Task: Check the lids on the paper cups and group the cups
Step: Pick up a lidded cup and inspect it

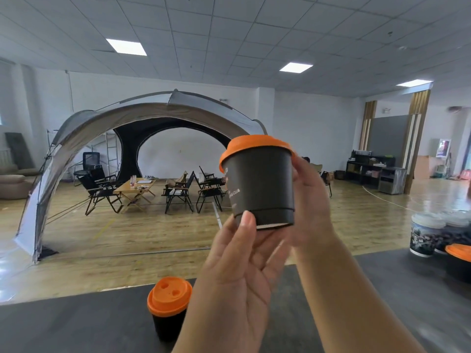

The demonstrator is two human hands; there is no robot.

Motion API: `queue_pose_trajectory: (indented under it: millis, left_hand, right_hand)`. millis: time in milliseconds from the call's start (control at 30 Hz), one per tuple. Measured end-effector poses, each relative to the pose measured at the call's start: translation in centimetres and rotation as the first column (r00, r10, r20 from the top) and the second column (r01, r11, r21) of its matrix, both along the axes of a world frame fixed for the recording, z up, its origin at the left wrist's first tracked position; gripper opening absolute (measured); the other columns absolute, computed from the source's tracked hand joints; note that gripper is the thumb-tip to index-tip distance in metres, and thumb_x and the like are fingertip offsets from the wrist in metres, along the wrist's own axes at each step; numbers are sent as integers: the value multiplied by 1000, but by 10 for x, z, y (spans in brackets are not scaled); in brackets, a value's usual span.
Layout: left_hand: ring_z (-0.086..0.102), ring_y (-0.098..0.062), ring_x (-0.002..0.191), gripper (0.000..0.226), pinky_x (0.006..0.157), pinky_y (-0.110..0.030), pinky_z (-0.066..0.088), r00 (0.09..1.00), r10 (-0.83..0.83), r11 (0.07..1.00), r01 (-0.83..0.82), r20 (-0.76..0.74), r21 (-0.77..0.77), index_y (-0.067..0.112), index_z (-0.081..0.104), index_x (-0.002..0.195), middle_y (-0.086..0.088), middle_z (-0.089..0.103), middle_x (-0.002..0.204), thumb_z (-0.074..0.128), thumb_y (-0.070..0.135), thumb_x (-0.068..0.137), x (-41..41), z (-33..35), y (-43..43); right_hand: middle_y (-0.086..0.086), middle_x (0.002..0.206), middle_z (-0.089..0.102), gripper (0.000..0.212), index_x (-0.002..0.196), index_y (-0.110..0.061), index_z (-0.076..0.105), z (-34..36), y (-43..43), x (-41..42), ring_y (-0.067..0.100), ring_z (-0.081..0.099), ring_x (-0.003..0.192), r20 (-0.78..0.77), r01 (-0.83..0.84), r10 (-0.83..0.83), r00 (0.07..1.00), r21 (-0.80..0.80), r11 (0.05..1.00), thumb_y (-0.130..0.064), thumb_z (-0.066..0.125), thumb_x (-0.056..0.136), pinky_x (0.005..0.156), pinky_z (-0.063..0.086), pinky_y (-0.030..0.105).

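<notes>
Left hand (pixel 237 276) + right hand (pixel 314 207) | hold tapered black cup (pixel 260 184) (orange lid (pixel 256 143))

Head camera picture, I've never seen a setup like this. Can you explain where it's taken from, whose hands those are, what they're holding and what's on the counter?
There is no machine here. A person wears a wide-angle camera on the head, so you see that person's own hands reaching forward. The left hand and right hand hold a black paper cup with an orange lid up in the air between them, slightly tilted. Below, on the dark counter, stands a second black cup, also lidded in orange. At the right edge stand printed cups with pale lids, beside an orange-lidded cup. The tent and chairs behind are just the room.
</notes>
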State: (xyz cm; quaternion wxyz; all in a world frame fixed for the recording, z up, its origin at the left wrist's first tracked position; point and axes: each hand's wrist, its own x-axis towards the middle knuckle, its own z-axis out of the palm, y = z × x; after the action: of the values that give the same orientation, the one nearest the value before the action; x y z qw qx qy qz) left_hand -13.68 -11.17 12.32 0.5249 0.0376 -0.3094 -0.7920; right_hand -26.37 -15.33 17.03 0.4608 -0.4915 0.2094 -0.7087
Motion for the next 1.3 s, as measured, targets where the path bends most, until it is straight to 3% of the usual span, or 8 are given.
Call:
queue_pose_trajectory:
  millis: [133,233,333,533,700,867,1100,1300]
  left_hand:
    - [71,-12,79,63,76,-32,54,909,386,907,-342,159,-247,32,61,109,1,74,85,89,32,52,9,-9,-17]
    - [70,-9,93,70,83,-32,49,871,446,848,-337,206,-408,45,54,116,10,73,96,78,47,51,12,-12,-20]
    - [69,-7,91,64,80,-31,49,849,473,833,-343,236,-434,55,55,107,15,71,96,77,48,47,12,-14,-20]
    - [71,-24,84,39,71,-43,60,996,71,993,-66,53,-96,23,74,96,-14,73,99,70,42,62,9,-2,-10]
    - [69,-27,73,57,71,-39,60,1000,-16,999,17,9,-51,4,60,118,-26,68,98,64,32,68,-4,-4,-5]
    - [70,-19,76,63,63,-30,59,973,230,963,-223,31,-149,18,57,119,-12,72,99,80,33,63,-11,-8,-12]
    - [65,2,88,72,68,-14,51,720,644,727,-471,258,-499,50,44,115,22,62,99,75,53,49,-40,-15,-5]
    - [70,-27,85,53,70,-42,57,997,48,998,-50,67,34,19,66,101,-15,71,99,61,51,59,-72,-2,3]
  right_hand:
    - [7,111,69,43,111,-25,65,10,33,7,23,66,109,-268,300,-323,908,-123,946,-57,54,84,97,49,47]
    - [5,101,70,43,102,-30,65,13,47,21,23,67,101,-461,444,-507,728,-247,861,-66,53,82,93,55,41]
    - [0,91,72,43,102,-20,64,14,45,25,16,70,94,-424,436,-496,758,-236,868,-56,53,82,85,57,35]
    - [33,120,53,71,121,3,57,-5,12,5,45,55,114,-121,-14,10,993,-31,999,-52,71,78,108,33,66]
    - [28,122,61,73,137,0,49,-19,-2,-3,42,63,109,128,-498,483,866,139,856,-42,72,82,95,51,51]
    - [14,114,70,52,121,-12,62,-14,3,-7,27,68,105,-20,-44,45,999,85,995,-53,45,94,93,54,47]
    - [-1,112,67,57,116,-30,62,-1,38,-17,11,68,101,-389,339,-371,843,-152,929,-65,63,72,80,58,32]
    - [21,102,69,60,110,-7,66,-1,22,-59,31,70,92,-28,37,-36,999,48,998,-55,61,75,77,59,42]
